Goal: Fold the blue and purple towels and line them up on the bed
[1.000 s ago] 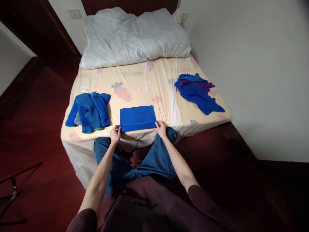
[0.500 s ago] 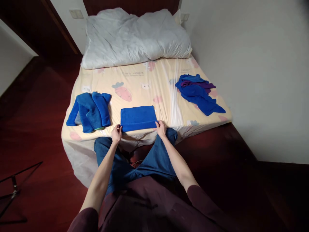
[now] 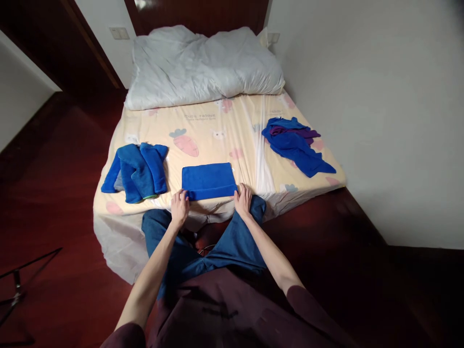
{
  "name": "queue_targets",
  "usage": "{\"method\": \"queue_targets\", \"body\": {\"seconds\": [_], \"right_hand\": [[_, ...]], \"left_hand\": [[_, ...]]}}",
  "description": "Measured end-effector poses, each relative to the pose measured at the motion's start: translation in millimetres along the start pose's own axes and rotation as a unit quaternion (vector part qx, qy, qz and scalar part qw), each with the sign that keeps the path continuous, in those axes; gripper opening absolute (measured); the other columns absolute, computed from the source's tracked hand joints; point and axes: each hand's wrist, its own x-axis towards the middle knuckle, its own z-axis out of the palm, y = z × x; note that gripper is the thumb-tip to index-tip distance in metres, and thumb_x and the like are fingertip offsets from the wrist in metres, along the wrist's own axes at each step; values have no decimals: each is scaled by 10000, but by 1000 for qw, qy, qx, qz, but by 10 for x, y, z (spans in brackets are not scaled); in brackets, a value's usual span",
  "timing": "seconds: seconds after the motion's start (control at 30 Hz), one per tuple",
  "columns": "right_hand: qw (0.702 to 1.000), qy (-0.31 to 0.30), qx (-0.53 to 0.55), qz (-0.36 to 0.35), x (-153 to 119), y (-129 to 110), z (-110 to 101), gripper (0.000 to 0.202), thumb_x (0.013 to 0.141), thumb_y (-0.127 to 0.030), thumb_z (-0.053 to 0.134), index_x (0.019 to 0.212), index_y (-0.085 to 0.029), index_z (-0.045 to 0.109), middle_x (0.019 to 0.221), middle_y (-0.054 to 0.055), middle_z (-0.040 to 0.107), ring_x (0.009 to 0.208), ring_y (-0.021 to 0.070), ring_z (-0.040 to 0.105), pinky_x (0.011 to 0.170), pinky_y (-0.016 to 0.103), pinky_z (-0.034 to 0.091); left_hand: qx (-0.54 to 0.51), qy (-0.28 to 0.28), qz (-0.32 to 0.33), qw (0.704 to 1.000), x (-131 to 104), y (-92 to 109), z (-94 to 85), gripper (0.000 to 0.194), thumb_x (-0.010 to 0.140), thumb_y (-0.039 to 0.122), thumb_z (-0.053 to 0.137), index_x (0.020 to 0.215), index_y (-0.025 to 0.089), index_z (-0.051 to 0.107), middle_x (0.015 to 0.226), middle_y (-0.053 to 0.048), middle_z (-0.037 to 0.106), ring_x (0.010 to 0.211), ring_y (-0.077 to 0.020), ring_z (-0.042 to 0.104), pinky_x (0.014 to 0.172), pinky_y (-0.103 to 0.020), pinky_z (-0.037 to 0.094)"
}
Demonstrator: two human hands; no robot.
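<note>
A blue cloth [image 3: 208,177], folded into a flat rectangle, lies near the front edge of the bed. Along its near side runs a narrow strip folded over. My left hand [image 3: 180,209] grips the near left corner, fingers curled over the edge. At the opposite end, my right hand [image 3: 243,200] has the near right corner between thumb and fingers. The undersides of both corners are hidden by my fingers.
Several rolled blue cloths [image 3: 137,171] lie at the left of the bed. A crumpled heap of blue and purple cloths [image 3: 297,145] is at the right. A white quilt [image 3: 206,67] is bunched by the headboard. A black metal stand [image 3: 17,290] is on the floor at left.
Both hands have turned slightly inward, with their fingers further over the cloth's near corners. The folded cloth stays in about the same place. The camera view has tilted up a little.
</note>
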Motion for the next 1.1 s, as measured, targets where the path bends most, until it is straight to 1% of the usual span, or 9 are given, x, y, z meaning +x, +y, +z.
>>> {"method": "queue_targets", "body": {"seconds": [0.07, 0.13, 0.23, 0.33, 0.53, 0.63, 0.8, 0.97, 1.1], "right_hand": [[995, -46, -42, -78, -152, -75, -105, 512, 1064, -354, 371, 1543, -198, 459, 1593, 162, 450, 1475, 306, 407, 1193, 522, 347], [981, -106, -71, -146, -261, -144, -167, 513, 1068, -321, 381, 1573, -250, 435, 1662, 102, 366, 1552, 285, 299, 1241, 526, 289], [965, -161, -96, -185, -310, -197, -148, 533, 1058, -304, 421, 1591, -278, 415, 1699, 64, 295, 1598, 274, 184, 1284, 551, 211], [962, -180, -106, -177, -261, -167, -44, 545, 1050, -282, 428, 1594, -256, 410, 1707, 82, 266, 1601, 290, 171, 1282, 594, 196], [963, -178, -118, -166, -129, -60, 114, 538, 1043, -251, 435, 1580, -283, 432, 1681, 78, 333, 1578, 291, 248, 1268, 620, 200], [964, -174, -121, -162, -92, -61, 127, 526, 1050, -245, 411, 1574, -279, 444, 1671, 83, 353, 1566, 299, 278, 1259, 620, 214], [964, -180, -121, -154, -7, -103, 115, 576, 1007, -164, 428, 1570, -284, 454, 1646, 85, 399, 1528, 322, 348, 1214, 609, 297], [957, -211, -146, -139, 211, -163, 139, 591, 963, -99, 407, 1534, -207, 512, 1610, 137, 441, 1455, 366, 447, 1131, 595, 385], [938, -240, -187, -163, 384, -171, 147, 586, 939, -39, 380, 1490, -127, 555, 1560, 172, 501, 1463, 333, 454, 1159, 534, 378]], "left_hand": [[16, -64, 96, 993, -169, 133, 2, 469, 1009, 258, 396, 1446, 181, 550, 1567, -163, 486, 1478, -332, 413, 1193, -533, 367], [24, -111, 148, 983, -297, 257, 42, 540, 998, 239, 407, 1531, 192, 476, 1648, -127, 387, 1561, -329, 277, 1249, -560, 285], [36, -116, 141, 983, -343, 381, 135, 643, 976, 238, 430, 1611, 173, 355, 1698, -117, 273, 1602, -345, 115, 1274, -602, 213], [46, -101, 119, 987, -246, 403, 202, 671, 964, 237, 438, 1621, 150, 335, 1704, -129, 246, 1600, -370, 64, 1272, -625, 196], [67, -105, 97, 988, -41, 264, 223, 633, 977, 251, 417, 1600, 145, 387, 1686, -147, 287, 1591, -412, 93, 1252, -663, 184], [64, -114, 90, 987, 14, 219, 235, 632, 974, 243, 414, 1593, 119, 396, 1685, -172, 279, 1588, -421, 112, 1254, -665, 170], [51, -137, 70, 987, 134, 167, 255, 637, 946, 221, 448, 1580, 157, 431, 1655, -174, 354, 1568, -412, 218, 1247, -659, 203], [59, -159, 59, 984, 287, 72, 247, 629, 943, 113, 341, 1549, 188, 490, 1607, -170, 442, 1529, -376, 335, 1236, -613, 267], [75, -172, 69, 980, 350, 26, 213, 656, 932, 80, 322, 1550, 222, 489, 1580, -161, 483, 1501, -361, 390, 1214, -599, 317]]}}
